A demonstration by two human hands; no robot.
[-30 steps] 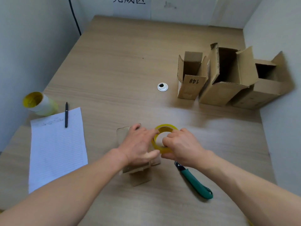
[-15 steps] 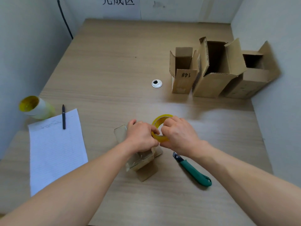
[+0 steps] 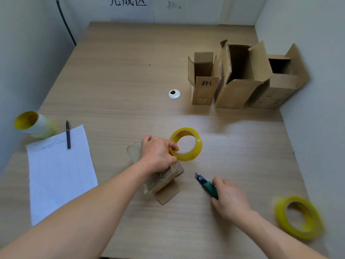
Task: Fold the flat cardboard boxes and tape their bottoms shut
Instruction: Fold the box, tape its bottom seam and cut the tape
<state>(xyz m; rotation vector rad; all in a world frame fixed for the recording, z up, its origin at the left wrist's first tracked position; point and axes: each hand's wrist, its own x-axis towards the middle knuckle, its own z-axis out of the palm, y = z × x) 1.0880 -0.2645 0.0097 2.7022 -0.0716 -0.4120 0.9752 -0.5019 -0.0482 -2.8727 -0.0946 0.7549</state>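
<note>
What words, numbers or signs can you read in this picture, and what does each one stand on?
"#14": on the front flap of the smallest cardboard box.
"完成区": on the white wall sign; its top is cut off by the frame, so the first character is uncertain.
Handwriting at the top of the lined sheet of paper: too small to read.
</note>
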